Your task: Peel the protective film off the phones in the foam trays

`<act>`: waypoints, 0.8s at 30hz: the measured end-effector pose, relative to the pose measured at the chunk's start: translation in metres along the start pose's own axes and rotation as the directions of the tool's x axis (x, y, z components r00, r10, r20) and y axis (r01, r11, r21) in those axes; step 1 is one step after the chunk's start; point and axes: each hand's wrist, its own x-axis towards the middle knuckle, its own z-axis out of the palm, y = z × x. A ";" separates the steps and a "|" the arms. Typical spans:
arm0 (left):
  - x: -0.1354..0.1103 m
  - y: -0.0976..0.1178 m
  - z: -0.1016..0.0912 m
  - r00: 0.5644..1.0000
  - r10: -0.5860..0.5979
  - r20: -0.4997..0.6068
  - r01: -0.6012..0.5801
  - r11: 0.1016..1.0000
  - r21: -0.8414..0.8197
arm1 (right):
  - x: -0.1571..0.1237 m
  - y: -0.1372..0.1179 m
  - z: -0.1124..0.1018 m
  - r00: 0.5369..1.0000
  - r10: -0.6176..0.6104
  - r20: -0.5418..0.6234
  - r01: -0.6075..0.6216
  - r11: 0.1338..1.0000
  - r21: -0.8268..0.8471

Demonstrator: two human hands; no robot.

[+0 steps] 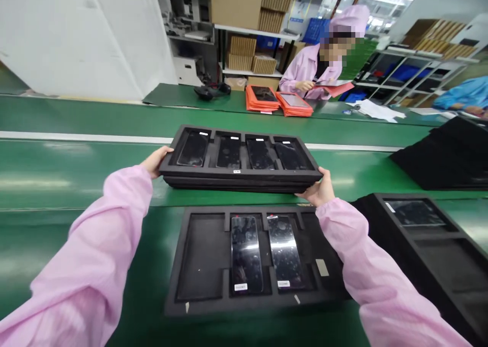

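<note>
My left hand (157, 161) is closed on the left end of a black foam tray (202, 172), and my right hand (320, 188) grips the right end from the side and below. Each pocket of this tray holds a dark phone screen (229, 152) with a small white label. Directly under it are more black trays (229, 185); whether the upper tray is touching them I cannot tell. Nearer to me lies another foam tray (202, 306) with two glossy phone screens (247, 253) (285, 250) in its middle pockets. Its left pocket is bare, and my right arm partly covers its right end.
On the right stands a stack of black trays (415, 245) with one screen in its top tray. Behind it are black sheets or trays (450, 153). Across the green bench (95, 174), a co-worker in pink (301, 67) handles an orange-backed item near orange stacks (263, 103).
</note>
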 end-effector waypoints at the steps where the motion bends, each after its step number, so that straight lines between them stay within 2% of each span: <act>1: -0.002 0.003 -0.002 0.997 -0.035 0.067 0.036 0.999 -0.011 | 0.003 0.002 -0.002 1.000 -0.008 -0.012 0.008 1.000 -0.015; 3: -0.010 0.008 -0.011 0.983 -0.088 0.159 0.095 0.995 -0.036 | 0.011 0.004 -0.005 0.999 -0.021 -0.034 0.019 0.998 -0.062; 5: -0.023 0.008 -0.017 0.982 -0.105 0.158 0.112 0.993 -0.039 | 0.018 0.005 -0.008 0.996 -0.040 -0.074 0.030 0.990 -0.138; 7: -0.046 0.002 -0.014 0.992 -0.110 0.066 0.111 0.994 -0.005 | 0.022 0.006 -0.017 0.984 -0.096 -0.148 0.057 0.968 -0.245; 10: -0.100 -0.020 0.009 0.986 -0.146 -0.083 0.156 0.978 0.135 | 0.011 0.010 -0.043 0.933 -0.269 -0.238 0.144 0.887 -0.438; 13: -0.172 -0.048 0.044 0.974 -0.216 -0.075 0.229 0.925 0.305 | -0.024 0.023 -0.083 0.904 -0.383 -0.191 0.191 0.760 -0.621; 15: -0.217 -0.062 0.066 0.967 -0.252 -0.033 0.244 0.887 0.391 | -0.055 0.041 -0.108 0.908 -0.391 -0.152 0.158 0.654 -0.740; 17: -0.250 -0.071 0.083 0.965 -0.261 -0.026 0.243 0.850 0.467 | -0.086 0.064 -0.126 0.923 -0.356 -0.144 0.088 0.560 -0.824; 20: -0.276 -0.079 0.092 0.974 -0.222 -0.044 0.208 0.802 0.559 | -0.122 0.099 -0.132 0.947 -0.300 -0.116 0.042 0.473 -0.880; 24: -0.288 -0.091 0.072 0.962 -0.242 -0.126 0.269 0.758 0.595 | -0.148 0.126 -0.116 0.954 -0.293 -0.056 0.071 0.406 -0.911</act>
